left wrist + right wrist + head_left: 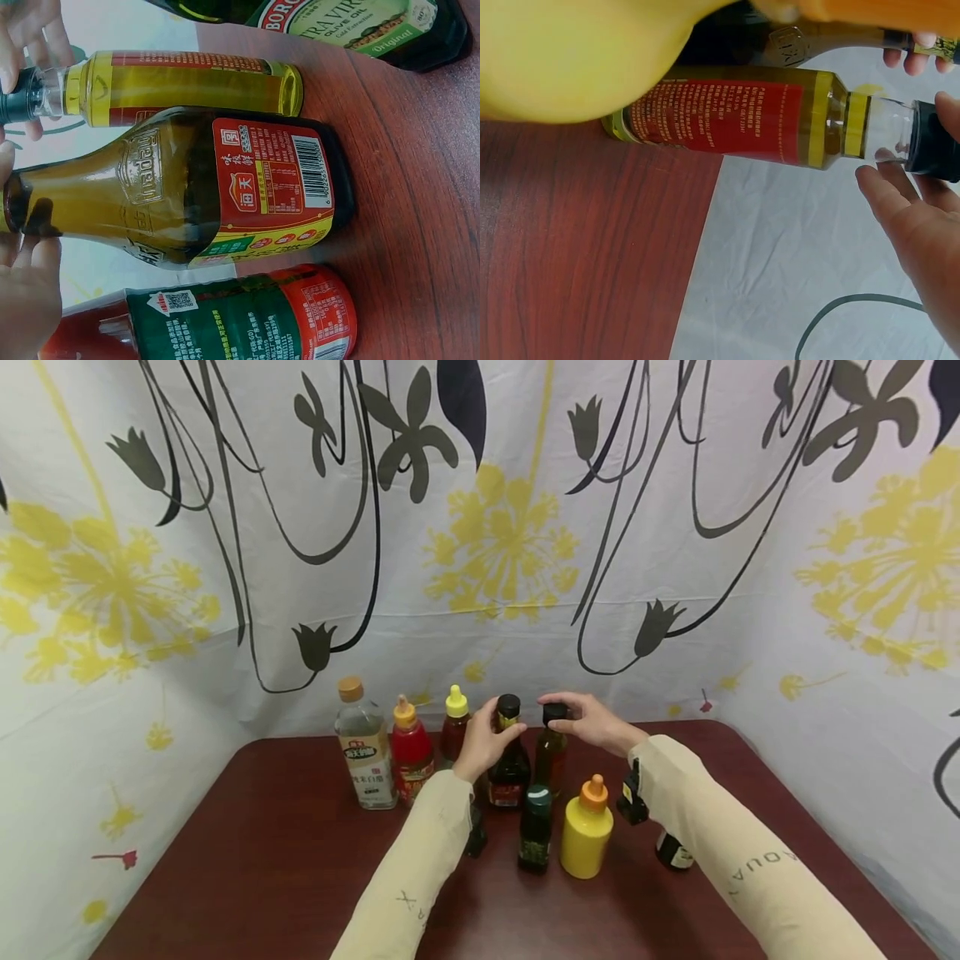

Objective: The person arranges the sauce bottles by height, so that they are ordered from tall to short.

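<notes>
Cream sleeves were stretched over the dark red table, near whose back edge a brown glass sauce bottle, embossed and red-labelled, was gripped at the neck by the left hand, while a slim bottle of yellow oil just beside it was held about its black cap by the right hand. Only a narrow gap was seen in front, between a green-capped bottle and a yellow squeeze bottle, whereas wider room was given beyond a clear bottle, toward the table's left edge.
</notes>
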The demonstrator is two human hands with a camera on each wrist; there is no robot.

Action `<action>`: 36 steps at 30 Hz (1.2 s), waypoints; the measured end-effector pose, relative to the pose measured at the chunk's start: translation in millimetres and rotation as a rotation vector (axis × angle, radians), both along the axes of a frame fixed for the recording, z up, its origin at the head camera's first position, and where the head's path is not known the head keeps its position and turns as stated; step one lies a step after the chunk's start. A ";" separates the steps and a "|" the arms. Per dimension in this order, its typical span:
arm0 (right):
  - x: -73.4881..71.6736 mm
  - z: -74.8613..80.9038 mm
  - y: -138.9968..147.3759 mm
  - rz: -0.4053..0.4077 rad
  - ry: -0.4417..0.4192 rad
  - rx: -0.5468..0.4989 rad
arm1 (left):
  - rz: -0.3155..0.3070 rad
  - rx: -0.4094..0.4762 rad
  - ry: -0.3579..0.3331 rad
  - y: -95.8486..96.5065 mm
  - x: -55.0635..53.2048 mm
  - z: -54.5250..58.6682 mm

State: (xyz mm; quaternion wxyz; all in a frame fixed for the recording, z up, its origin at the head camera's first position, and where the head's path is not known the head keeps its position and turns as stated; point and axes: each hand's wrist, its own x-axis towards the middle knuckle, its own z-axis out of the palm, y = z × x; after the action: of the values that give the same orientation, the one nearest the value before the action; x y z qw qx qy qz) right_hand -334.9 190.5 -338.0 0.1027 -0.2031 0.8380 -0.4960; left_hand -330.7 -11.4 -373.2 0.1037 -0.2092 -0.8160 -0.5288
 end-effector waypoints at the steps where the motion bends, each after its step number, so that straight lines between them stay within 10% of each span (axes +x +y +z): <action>1: 0.4 0.9 0.2 0.004 0.002 0.006 | 0.004 -0.001 0.001 0.2 -0.1 -0.4; 22: 24.1 34.0 27.9 -0.060 0.079 0.042 | -0.056 -0.186 -0.128 -7.5 6.9 21.0; 36: 52.1 43.2 56.1 -0.083 0.141 0.031 | -0.115 -0.183 -0.164 -29.3 34.1 26.9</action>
State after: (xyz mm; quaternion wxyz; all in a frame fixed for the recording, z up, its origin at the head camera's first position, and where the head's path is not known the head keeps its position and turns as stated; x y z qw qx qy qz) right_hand -282.8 246.6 -294.8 0.0261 -0.2012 0.8584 -0.4711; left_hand -296.6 -40.6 -346.3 -0.0134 -0.2202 -0.8532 -0.4727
